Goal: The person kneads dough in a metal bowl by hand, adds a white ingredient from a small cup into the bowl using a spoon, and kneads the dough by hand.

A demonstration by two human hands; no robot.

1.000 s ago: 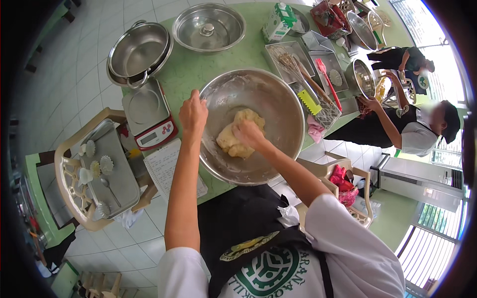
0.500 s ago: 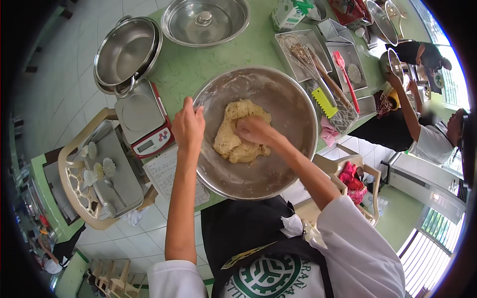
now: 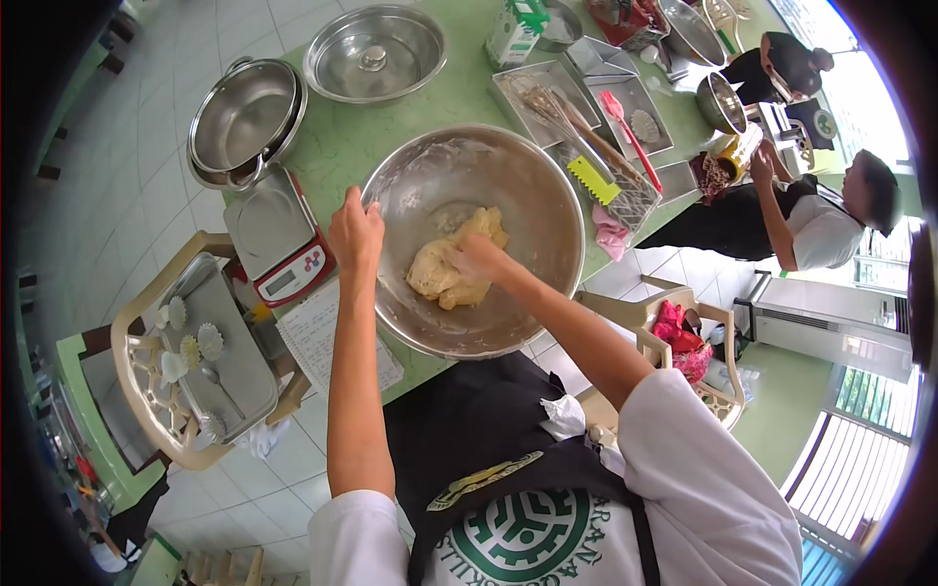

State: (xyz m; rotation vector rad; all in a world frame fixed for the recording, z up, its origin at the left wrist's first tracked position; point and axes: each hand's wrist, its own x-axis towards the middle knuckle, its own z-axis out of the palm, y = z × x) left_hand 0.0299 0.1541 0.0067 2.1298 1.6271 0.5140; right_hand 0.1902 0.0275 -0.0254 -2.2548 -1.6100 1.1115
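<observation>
A wide steel mixing bowl (image 3: 547, 286) stands on the table's front edge, with flour smears on its inner wall. My left hand (image 3: 357, 232) is closed on the bowl's left rim. Inside lies a lump of pale yellow, sticky-looking dough (image 3: 438, 272). My right hand (image 3: 481, 258) is pressed into the dough's right side with its fingers curled; the fingertips are hidden in it.
Left of the bowl are a red-and-white kitchen scale (image 3: 286, 278), a handwritten sheet (image 3: 337, 337) and steel pans (image 3: 234, 117). A lidded basin (image 3: 420, 68) sits behind. On the right lie a whisk (image 3: 562, 117), a red spatula (image 3: 635, 142) and a green scraper (image 3: 593, 180). Two people work beyond.
The dough has been gathered into a narrower, folded lump under my right hand. My left hand keeps its hold on the rim. The nearer co-worker's hands have left a steel bowl.
</observation>
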